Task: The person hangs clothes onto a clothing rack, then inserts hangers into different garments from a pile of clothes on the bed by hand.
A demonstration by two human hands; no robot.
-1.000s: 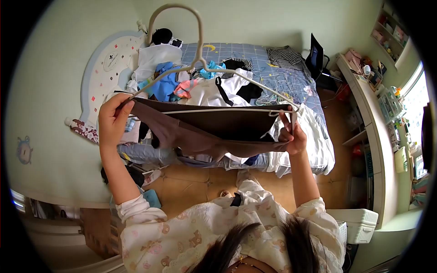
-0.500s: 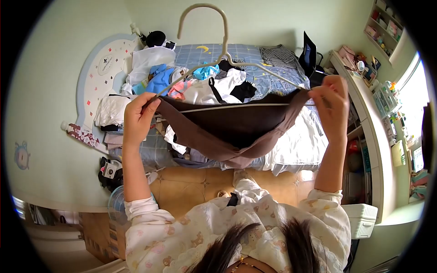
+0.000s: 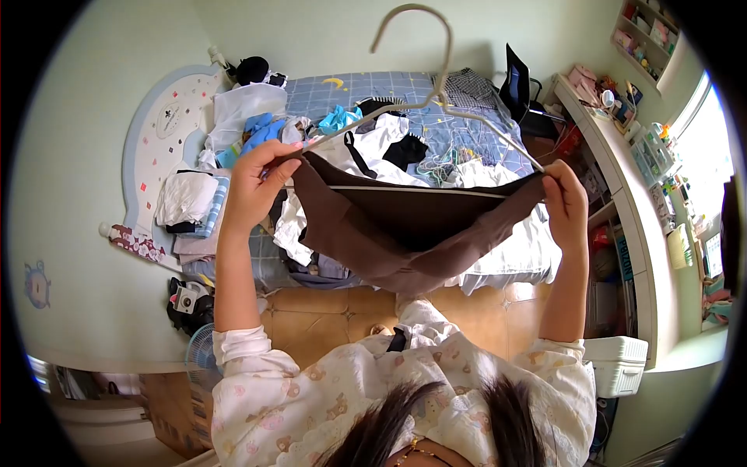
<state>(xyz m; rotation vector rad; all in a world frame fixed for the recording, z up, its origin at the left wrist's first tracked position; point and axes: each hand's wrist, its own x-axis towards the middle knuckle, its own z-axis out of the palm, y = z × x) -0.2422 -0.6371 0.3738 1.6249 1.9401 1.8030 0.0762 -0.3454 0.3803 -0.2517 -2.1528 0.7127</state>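
Stretched between my two hands is a brown bra [image 3: 420, 253], hung on a pale clothes hanger [image 3: 450, 58] whose hook points up. My left hand [image 3: 261, 177] pinches the left end of the bra by the hanger's arm. With closed fingers, my right hand [image 3: 566, 204] grips the bra's right end near the hanger's other tip. The hanger's lower bar crosses in front of the dark inner side of the bra. Both are held in the air in front of the bed.
Scattered clothes, among them a white garment [image 3: 383, 144] and a blue one [image 3: 262, 131], lie on the bed [image 3: 311, 92]. A desk [image 3: 615, 167] runs along the right. A white box [image 3: 618, 366] and a fan [image 3: 201, 349] stand on either side of me.
The hanger's hook has swung to the right. My left hand has shifted a little right and up with its end of the bra; my right hand is slightly lower.
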